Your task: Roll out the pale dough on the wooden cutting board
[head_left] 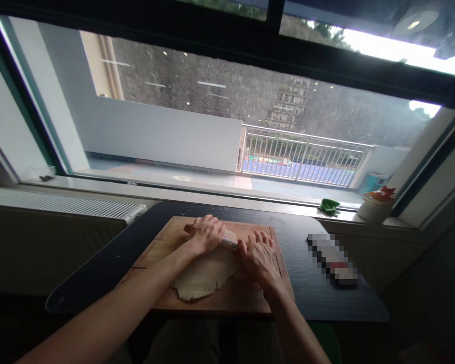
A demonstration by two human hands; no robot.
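A wooden rolling pin [229,243] lies slantwise across a flattened sheet of pale dough [207,275] with a ragged near edge. My left hand [208,233] is closed over the pin towards its left end, which sticks out beyond the fingers. At the pin's right end, my right hand [261,254] presses down with bent, slightly spread fingers, its thumb against the pin. The palm hides what is beneath it. Under the dough is a wooden board [163,237], set on a dark table [299,263].
A pixelated flat object [332,259] lies on the table at right. On the windowsill [231,200] are a green item [329,206] and a white container [375,208] with something orange on top. A radiator [60,202] stands at left, below the large window.
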